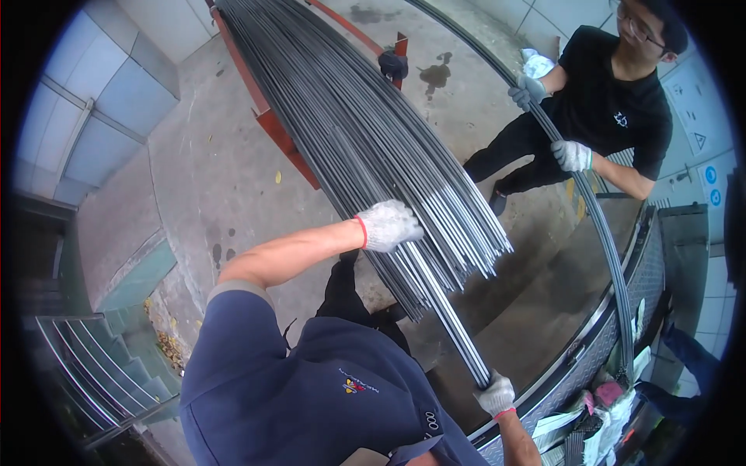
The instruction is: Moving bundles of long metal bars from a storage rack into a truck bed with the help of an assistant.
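A large stack of long, thin grey metal rods (342, 147) stretches from the far left toward me, its near ends uneven. Several rods, gathered in a narrow bundle (449, 322), stick out past the others toward my lower right. My right hand (496, 394), in a white knit glove, is closed around the near end of that bundle. My left hand (390, 225), gloved alike, lies over the bundle farther up, at the stack's near part, with its fingers curled down around rods. Its fingertips are partly hidden.
Red steel supports (289, 147) carry the stack. At right a co-worker (598, 101) in gloves holds another curved rod bundle (602, 221), which reaches down to a metal-edged platform (645, 264). Wrapped bundles and cloths (614, 412) lie at lower right. Steps with railings (101, 365) stand at left.
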`<action>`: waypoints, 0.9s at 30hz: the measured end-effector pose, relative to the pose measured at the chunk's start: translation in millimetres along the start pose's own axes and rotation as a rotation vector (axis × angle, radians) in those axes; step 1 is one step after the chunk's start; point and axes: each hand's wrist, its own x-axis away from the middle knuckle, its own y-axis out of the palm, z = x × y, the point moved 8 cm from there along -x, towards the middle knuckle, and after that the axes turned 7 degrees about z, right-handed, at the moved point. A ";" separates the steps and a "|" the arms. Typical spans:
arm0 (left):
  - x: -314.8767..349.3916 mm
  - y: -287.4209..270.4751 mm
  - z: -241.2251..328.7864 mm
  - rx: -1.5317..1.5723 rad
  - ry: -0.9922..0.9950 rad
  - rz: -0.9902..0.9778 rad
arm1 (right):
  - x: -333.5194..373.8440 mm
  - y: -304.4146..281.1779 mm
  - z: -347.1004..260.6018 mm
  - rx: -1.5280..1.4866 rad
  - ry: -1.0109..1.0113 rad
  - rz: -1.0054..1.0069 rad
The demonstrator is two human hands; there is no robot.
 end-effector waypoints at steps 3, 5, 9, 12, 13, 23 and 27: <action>18.6 -12.8 -28.8 0.034 -0.068 0.068 | -15.4 -3.5 -38.6 -0.010 -0.025 -0.021; 38.6 -36.2 -54.5 0.015 -0.141 0.383 | -28.0 -4.7 -66.3 0.011 -0.013 -0.036; 101.1 -47.6 -100.5 -0.009 -0.584 0.785 | -52.9 -1.9 -125.5 -0.005 -0.039 -0.032; 147.8 -5.7 -90.9 0.370 -0.979 1.011 | -75.4 1.0 -170.1 0.015 -0.045 -0.033; 149.2 57.7 -93.7 0.772 -1.097 0.934 | -84.1 -1.6 -192.4 0.003 -0.081 -0.034; 43.6 144.2 -44.0 2.362 -1.318 0.889 | -114.0 20.6 -223.9 0.168 -0.219 0.207; 53.9 143.9 -100.0 2.237 -1.319 0.945 | -41.0 14.3 -94.9 0.252 -0.153 0.337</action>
